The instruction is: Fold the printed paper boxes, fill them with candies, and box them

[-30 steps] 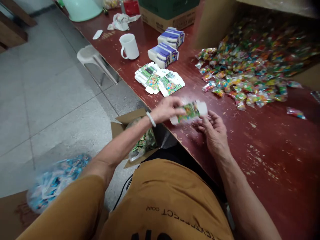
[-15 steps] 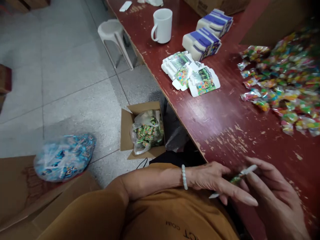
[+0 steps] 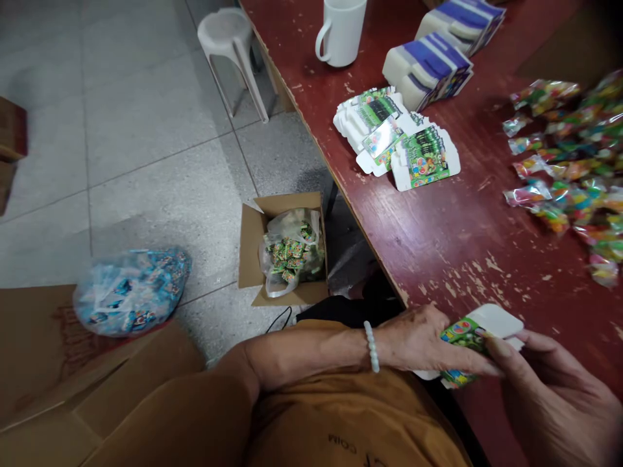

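Note:
A small green printed carton [image 3: 464,332] with white end flaps is held at the table's edge, close to my body. My left hand [image 3: 421,344], with a pale bead bracelet at the wrist, is closed over its near side. On the other side my right hand [image 3: 555,389] pinches the carton near a white flap with thumb and fingers. Part of the carton is hidden behind my left fingers. Further along the table lies a fanned stack of flat green-and-white cartons [image 3: 423,159].
Clear packets of colourful candies [image 3: 574,175] cover the table's right side. Blue-and-white carton stacks [image 3: 423,71] and a white mug [image 3: 343,32] stand farther back. On the floor are a cardboard box [image 3: 250,250] holding green packets, a bag of blue packets [image 3: 134,292] and a stool [image 3: 226,29].
The carton has turned from edge-on to show its green printed face and white flaps. My right fingers have closed in on it. The view has shifted slightly, moving the table items rightward.

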Demonstrator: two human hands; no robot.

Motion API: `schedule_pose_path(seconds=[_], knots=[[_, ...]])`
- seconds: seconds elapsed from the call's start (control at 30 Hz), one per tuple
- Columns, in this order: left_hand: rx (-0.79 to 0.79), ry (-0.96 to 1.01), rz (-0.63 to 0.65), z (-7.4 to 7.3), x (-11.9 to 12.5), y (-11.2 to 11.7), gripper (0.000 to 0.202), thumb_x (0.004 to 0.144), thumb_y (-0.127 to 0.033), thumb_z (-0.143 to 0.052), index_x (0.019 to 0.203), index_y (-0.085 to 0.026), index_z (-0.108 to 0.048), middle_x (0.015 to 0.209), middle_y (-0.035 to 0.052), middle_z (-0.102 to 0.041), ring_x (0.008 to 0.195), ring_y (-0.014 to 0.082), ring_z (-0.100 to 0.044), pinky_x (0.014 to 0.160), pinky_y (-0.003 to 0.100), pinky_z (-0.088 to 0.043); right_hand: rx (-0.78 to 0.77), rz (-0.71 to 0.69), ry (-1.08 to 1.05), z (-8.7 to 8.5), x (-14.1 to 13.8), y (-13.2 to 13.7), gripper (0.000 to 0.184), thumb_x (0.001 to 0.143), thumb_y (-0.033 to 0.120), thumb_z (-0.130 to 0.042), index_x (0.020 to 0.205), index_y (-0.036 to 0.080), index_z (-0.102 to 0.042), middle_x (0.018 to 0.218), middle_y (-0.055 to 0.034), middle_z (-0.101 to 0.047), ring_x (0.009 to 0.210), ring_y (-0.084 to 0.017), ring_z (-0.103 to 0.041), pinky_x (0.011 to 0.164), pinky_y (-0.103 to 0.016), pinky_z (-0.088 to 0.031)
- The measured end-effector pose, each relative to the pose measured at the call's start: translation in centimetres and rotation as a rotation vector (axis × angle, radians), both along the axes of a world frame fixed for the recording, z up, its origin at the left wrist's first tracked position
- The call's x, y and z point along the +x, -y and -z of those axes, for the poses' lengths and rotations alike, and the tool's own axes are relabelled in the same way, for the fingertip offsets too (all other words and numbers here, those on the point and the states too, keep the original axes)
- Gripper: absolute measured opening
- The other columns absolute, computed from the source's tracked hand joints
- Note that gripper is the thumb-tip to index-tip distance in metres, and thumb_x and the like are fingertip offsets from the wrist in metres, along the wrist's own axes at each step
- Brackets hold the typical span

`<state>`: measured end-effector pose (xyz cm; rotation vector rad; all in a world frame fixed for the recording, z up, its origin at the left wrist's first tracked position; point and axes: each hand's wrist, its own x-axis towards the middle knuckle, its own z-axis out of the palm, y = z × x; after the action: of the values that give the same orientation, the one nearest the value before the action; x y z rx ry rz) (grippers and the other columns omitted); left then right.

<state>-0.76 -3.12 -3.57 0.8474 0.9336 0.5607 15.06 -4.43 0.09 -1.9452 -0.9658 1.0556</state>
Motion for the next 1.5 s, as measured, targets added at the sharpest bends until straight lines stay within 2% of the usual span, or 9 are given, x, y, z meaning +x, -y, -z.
schedule_pose_path(seconds=[0.07, 0.17, 0.27, 0.47, 0.63, 1.0, 1.17, 1.33, 1.5], knots=[[0.153, -0.084, 0.006, -0.3, -0.4, -0.4, 0.041, 0.062, -0.051, -0.083, 0.081, -0.019, -0.067, 0.073, -0.0008, -0.062, 0.071, 0.0164, -0.060, 0.062, 0.026, -0.046, 0.031, 0.044, 0.043, -0.1, -0.3, -0.5, 0.031, 0.052, 0.051, -0.088, 0.074, 0.034, -0.073, 0.087, -0.0072, -0.069, 0.070, -0.025, -0.064, 0.077, -0.053, -0.054], [0.341, -0.154, -0.187, -0.7, -0.4, -0.6, 0.053, 0.073, -0.042, -0.077, 0.119, -0.024, -0.058, 0.100, 0.0037, -0.067, 0.090, 0.0201, -0.063, 0.079, 0.031, -0.049, 0.139, 0.015, 0.020, 0.2, -0.4, -1.5, 0.034, 0.053, 0.048, -0.090, 0.079, 0.032, -0.073, 0.084, -0.0057, -0.068, 0.068, -0.023, -0.062, 0.072, -0.049, -0.054], [0.358, -0.095, -0.343, -1.1, -0.1, -0.4, 0.061, 0.078, -0.030, -0.071, 0.134, -0.026, -0.048, 0.097, 0.0030, -0.067, 0.083, 0.0163, -0.064, 0.077, 0.028, -0.051, 0.256, -0.005, -0.109, 1.0, -0.6, -2.3, 0.045, 0.055, 0.040, -0.091, 0.095, 0.031, -0.072, 0.080, -0.0032, -0.067, 0.067, -0.020, -0.062, 0.066, -0.041, -0.055], [0.125, 0.069, -0.479, -1.9, -0.2, -1.0, 0.050, 0.078, -0.028, -0.072, 0.126, -0.023, -0.055, 0.093, 0.0009, -0.068, 0.066, 0.0104, -0.063, 0.064, 0.022, -0.051, 0.313, -0.059, -0.461, 2.7, -1.9, -1.9, 0.028, 0.079, 0.035, -0.079, 0.104, 0.028, -0.068, 0.100, -0.0034, -0.072, 0.087, -0.017, -0.069, 0.078, -0.033, -0.058], [0.090, 0.104, -0.418, -2.6, -0.2, -2.4, 0.048, 0.072, -0.031, -0.081, 0.114, -0.021, -0.060, 0.086, -0.0003, -0.069, 0.072, 0.0128, -0.066, 0.069, 0.024, -0.054, 0.371, -0.153, -0.512, 2.7, -1.3, -2.0, 0.028, 0.085, 0.035, -0.073, 0.112, 0.028, -0.068, 0.112, -0.0047, -0.073, 0.094, -0.019, -0.069, 0.083, -0.034, -0.057], [0.308, -0.137, -0.271, -3.6, 0.7, -2.5, 0.021, 0.082, -0.037, -0.072, 0.093, -0.020, -0.067, 0.088, 0.0017, -0.071, 0.077, 0.0150, -0.065, 0.070, 0.024, -0.052, 0.252, -0.187, -0.563, 1.6, 1.7, -3.7, 0.024, 0.069, 0.039, -0.084, 0.076, 0.020, -0.069, 0.074, 0.0007, -0.068, 0.067, -0.014, -0.061, 0.067, -0.028, -0.051], [0.174, 0.014, -0.345, -3.7, 1.0, -2.2, 0.056, 0.075, -0.034, -0.081, 0.122, -0.028, -0.050, 0.084, -0.0031, -0.070, 0.075, 0.0135, -0.067, 0.071, 0.023, -0.053, 0.331, -0.238, -0.551, 1.4, 1.4, -3.8, 0.026, 0.070, 0.035, -0.083, 0.090, 0.021, -0.072, 0.075, 0.0009, -0.069, 0.067, -0.013, -0.062, 0.066, -0.026, -0.051], [-0.205, 0.174, -0.120, -3.6, 1.3, -1.7, 0.058, 0.082, -0.068, -0.061, 0.116, -0.021, -0.056, 0.082, 0.0044, -0.071, 0.056, 0.0165, -0.067, 0.052, 0.027, -0.053, 0.310, -0.305, -0.567, 1.5, 1.5, -3.0, 0.021, 0.083, 0.041, -0.073, 0.086, 0.021, -0.068, 0.062, 0.0026, -0.065, 0.045, -0.011, -0.055, 0.047, -0.025, -0.046], [-0.186, 0.104, -0.151, -3.5, 2.0, -2.2, 0.065, 0.088, -0.073, -0.042, 0.124, -0.021, -0.056, 0.064, 0.0008, -0.065, 0.040, 0.0140, -0.058, 0.039, 0.023, -0.045, 0.334, -0.443, -0.479, 0.6, 2.0, -3.4, 0.023, 0.086, 0.044, -0.070, 0.083, 0.021, -0.067, 0.100, -0.0054, -0.075, 0.051, -0.011, -0.063, 0.058, -0.031, -0.056]])
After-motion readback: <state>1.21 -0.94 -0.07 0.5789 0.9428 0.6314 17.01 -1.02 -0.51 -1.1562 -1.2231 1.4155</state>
